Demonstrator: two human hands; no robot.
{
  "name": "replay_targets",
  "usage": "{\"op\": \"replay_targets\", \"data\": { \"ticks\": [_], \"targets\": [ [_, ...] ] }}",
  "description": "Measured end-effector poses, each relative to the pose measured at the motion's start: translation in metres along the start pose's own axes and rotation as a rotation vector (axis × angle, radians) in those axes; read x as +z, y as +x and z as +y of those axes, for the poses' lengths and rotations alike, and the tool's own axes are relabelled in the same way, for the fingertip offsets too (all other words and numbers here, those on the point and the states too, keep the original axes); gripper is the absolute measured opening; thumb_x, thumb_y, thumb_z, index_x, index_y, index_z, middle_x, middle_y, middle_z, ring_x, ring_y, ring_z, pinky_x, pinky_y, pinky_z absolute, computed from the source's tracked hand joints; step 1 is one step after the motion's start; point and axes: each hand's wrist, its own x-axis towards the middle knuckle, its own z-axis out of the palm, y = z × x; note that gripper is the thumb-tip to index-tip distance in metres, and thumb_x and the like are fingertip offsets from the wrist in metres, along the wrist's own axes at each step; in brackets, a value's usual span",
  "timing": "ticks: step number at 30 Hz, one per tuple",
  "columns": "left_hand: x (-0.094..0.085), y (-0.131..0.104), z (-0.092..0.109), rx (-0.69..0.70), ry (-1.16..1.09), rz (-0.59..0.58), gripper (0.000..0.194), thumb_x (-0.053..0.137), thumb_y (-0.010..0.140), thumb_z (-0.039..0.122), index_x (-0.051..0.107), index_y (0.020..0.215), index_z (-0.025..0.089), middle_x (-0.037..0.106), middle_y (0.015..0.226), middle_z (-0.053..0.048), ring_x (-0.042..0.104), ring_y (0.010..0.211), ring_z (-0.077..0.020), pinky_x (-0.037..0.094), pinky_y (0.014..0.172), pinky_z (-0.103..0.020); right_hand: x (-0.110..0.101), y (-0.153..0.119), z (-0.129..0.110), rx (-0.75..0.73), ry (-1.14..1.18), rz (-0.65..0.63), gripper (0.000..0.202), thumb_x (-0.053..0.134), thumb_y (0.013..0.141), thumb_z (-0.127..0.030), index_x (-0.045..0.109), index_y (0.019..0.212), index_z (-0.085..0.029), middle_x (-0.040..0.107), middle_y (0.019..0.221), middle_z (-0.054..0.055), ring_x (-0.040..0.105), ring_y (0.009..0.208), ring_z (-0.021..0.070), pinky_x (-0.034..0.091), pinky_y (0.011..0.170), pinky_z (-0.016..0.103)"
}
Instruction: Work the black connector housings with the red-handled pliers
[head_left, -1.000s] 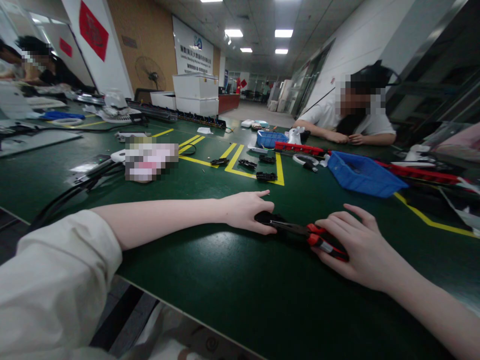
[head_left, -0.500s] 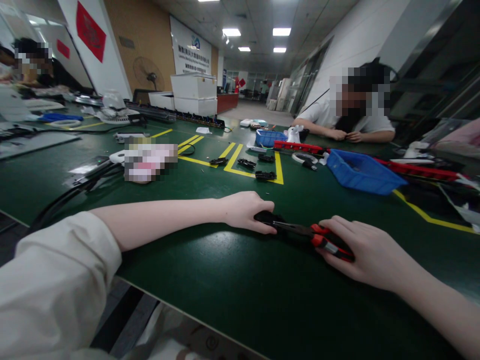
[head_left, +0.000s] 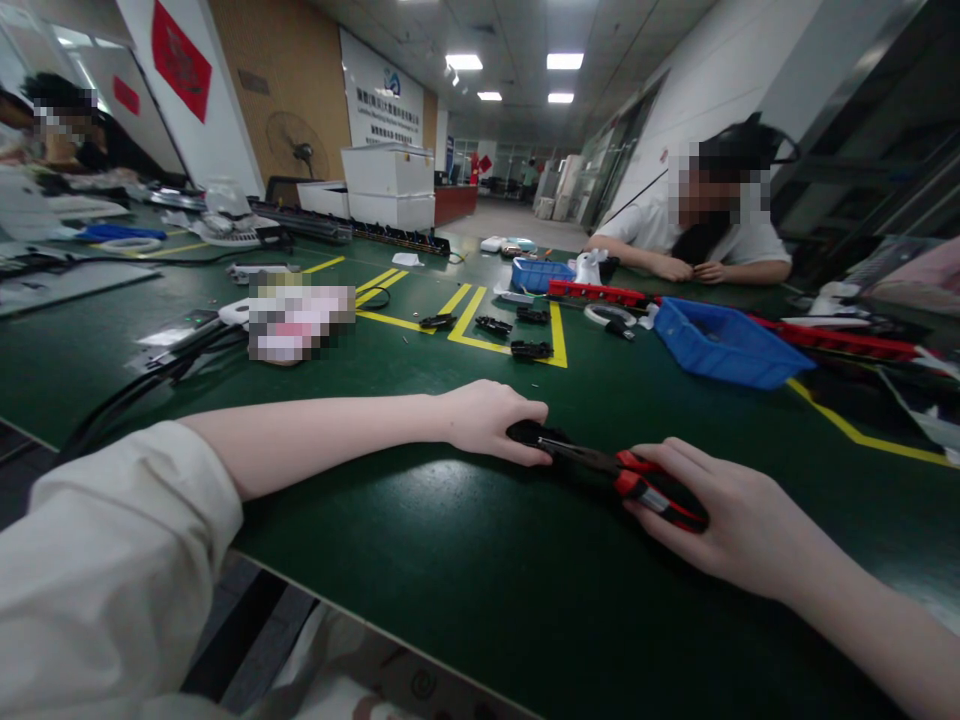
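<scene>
My left hand [head_left: 487, 420] rests on the green table [head_left: 465, 560] and pinches a small black part [head_left: 529, 434] between thumb and fingers. A pair of pliers with red and black handles [head_left: 637, 485] lies low over the table, its dark jaws reaching to the black part. My right hand [head_left: 724, 515] is wrapped around the pliers' handles. Whether the jaws bite the part I cannot tell.
Several small black parts [head_left: 531, 350] lie inside a yellow taped outline [head_left: 559, 340] further back. A blue bin [head_left: 724, 345] stands at the right, a smaller blue bin [head_left: 540, 275] beyond. A co-worker [head_left: 697, 245] sits across the table. Black cables [head_left: 142, 380] run at the left.
My right hand's fingers have folded down from spread to closed around the pliers' handles. The left hand's forefinger has curled in over the black part.
</scene>
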Motion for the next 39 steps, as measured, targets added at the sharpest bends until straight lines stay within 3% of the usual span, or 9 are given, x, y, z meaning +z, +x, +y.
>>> {"op": "replay_targets", "data": {
  "ticks": [10,21,30,39],
  "targets": [
    [-0.003,-0.001,0.005,0.004,0.057,-0.034,0.044,0.058,0.095,0.065,0.062,0.096,0.021,0.067,0.078,-0.001,0.061,0.067,-0.0172,0.032,0.057,-0.026,0.001,-0.001,0.012,-0.094,-0.093,0.020,0.041,0.060,0.091,-0.046,0.065,0.122,-0.019,0.073,0.094,0.008,0.070,0.066,0.0202,0.055,0.056,0.032],
    [-0.002,0.000,0.003,0.058,0.070,-0.045,0.045,0.056,0.097,0.064,0.062,0.095,0.020,0.066,0.075,-0.001,0.060,0.065,-0.0167,0.032,0.056,-0.026,-0.004,-0.001,0.013,-0.178,-0.201,0.083,0.035,0.059,0.091,-0.040,0.067,0.119,-0.021,0.072,0.095,0.009,0.067,0.068,0.0200,0.051,0.058,0.032],
    [-0.002,0.000,0.002,0.044,0.031,-0.029,0.044,0.057,0.096,0.063,0.064,0.093,0.020,0.066,0.073,-0.001,0.060,0.063,-0.0166,0.031,0.055,-0.026,0.001,-0.004,0.009,-0.145,-0.253,0.127,0.030,0.060,0.091,-0.039,0.067,0.113,-0.021,0.072,0.095,0.010,0.065,0.068,0.0201,0.051,0.059,0.033],
    [-0.002,-0.002,0.004,-0.002,0.030,-0.003,0.044,0.066,0.090,0.063,0.064,0.103,0.021,0.067,0.074,0.001,0.061,0.065,-0.0164,0.033,0.056,-0.024,0.005,-0.007,0.007,-0.037,-0.090,0.033,0.034,0.060,0.089,-0.046,0.067,0.114,-0.023,0.073,0.093,0.008,0.068,0.066,0.0209,0.052,0.057,0.034]
  ]
}}
